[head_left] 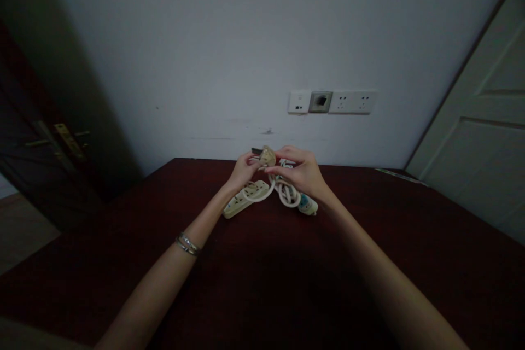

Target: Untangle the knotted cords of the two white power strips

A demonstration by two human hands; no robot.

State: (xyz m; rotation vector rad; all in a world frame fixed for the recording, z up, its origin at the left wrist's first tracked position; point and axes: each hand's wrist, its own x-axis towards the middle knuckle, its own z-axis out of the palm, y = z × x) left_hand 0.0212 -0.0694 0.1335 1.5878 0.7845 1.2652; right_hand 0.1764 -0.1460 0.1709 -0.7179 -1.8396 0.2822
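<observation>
My left hand (241,170) and my right hand (302,168) meet above the table near the wall. Between their fingertips is a beige power plug (268,156), closed on from both sides. A small dark piece (256,151) juts out at the plug's left, by the left fingertips; I cannot tell whether it is the pins. A white cord (262,197) loops down below the plug. Under my left hand lies a white power strip (234,208). Below my right hand rest a bundled white cord (289,197) and the end of another white strip (308,205) with blue on it.
The dark red table (262,273) reaches back to a pale wall (205,54). Wall sockets (353,102) sit above its back edge, right of centre. A flat strip-like item (400,176) lies at the back right. Doors stand at both sides.
</observation>
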